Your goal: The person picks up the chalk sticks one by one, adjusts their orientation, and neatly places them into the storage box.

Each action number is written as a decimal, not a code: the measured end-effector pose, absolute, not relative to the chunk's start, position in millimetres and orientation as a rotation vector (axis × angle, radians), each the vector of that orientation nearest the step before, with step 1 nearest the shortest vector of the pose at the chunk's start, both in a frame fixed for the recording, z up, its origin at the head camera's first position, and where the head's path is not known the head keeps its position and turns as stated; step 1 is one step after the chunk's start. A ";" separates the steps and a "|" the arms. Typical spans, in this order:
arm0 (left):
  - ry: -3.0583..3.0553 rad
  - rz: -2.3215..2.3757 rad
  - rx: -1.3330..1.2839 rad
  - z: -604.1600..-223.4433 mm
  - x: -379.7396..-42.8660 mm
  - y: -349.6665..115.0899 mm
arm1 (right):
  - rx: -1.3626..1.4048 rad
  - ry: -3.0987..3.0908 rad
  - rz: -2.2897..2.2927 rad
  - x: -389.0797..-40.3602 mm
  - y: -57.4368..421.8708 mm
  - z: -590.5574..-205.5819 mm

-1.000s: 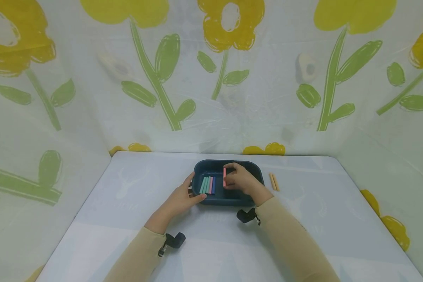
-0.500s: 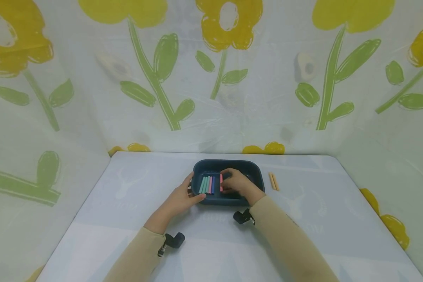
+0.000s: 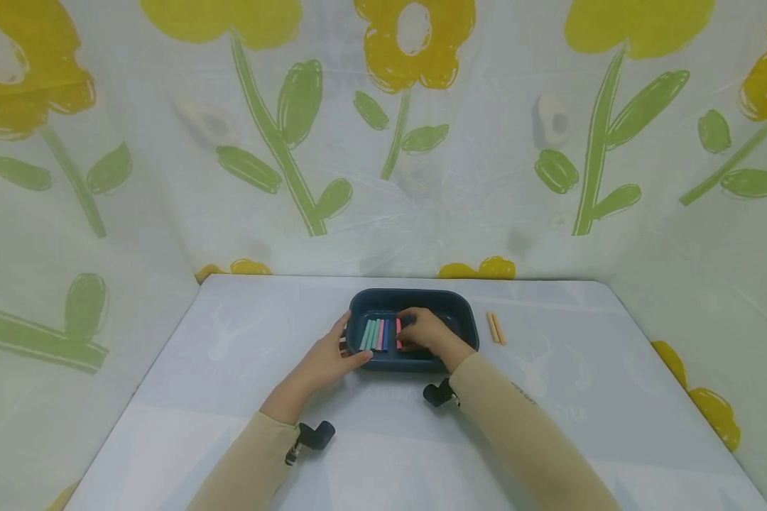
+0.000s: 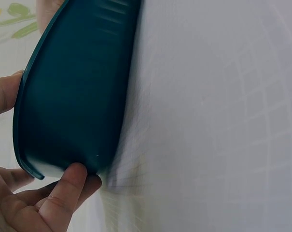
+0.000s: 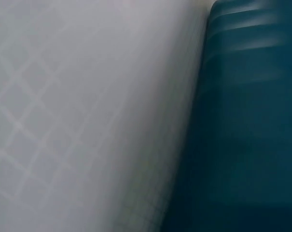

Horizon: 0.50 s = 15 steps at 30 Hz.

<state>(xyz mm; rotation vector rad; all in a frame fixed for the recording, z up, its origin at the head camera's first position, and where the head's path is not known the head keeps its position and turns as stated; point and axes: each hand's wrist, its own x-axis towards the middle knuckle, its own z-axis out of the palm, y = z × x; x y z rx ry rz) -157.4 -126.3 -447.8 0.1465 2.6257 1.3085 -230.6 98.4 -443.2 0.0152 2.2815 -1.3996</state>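
A dark teal tray (image 3: 415, 365) with rounded corners stands on the table, a divider across its inside. At its left end my left hand (image 3: 326, 362) grips the corner; in the left wrist view the thumb (image 4: 5, 94) presses the rim and the fingers (image 4: 63, 198) bend against the end wall. Several chalk sticks (image 3: 374, 335), green, pink and blue, lie side by side in the left compartment. My right hand (image 3: 427, 331) pinches a coral-pink chalk stick (image 3: 398, 326) low in the right compartment, close by the divider. Only the tray's outer wall (image 5: 247, 135) shows in the right wrist view.
Two orange chalk sticks (image 3: 496, 328) lie on the white table (image 3: 383, 440) to the right of the tray. Flower-printed cloth (image 3: 422, 220) hangs behind the table's far edge and along both sides.
My right hand has carried the coral-pink chalk stick down and left, to beside the divider. The left hand keeps its grip on the tray.
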 end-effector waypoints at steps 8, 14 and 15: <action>2.629 1.303 0.153 -447.4 -157.5 -125.9 | -0.001 2.306 -1.386 -229.8 97.3 -443.5; 2.617 1.310 0.149 -447.6 -157.7 -126.5 | 0.020 2.324 -1.368 -229.2 97.7 -444.1; 2.617 1.309 0.150 -447.8 -157.8 -126.6 | 0.021 2.328 -1.364 -229.1 97.9 -444.2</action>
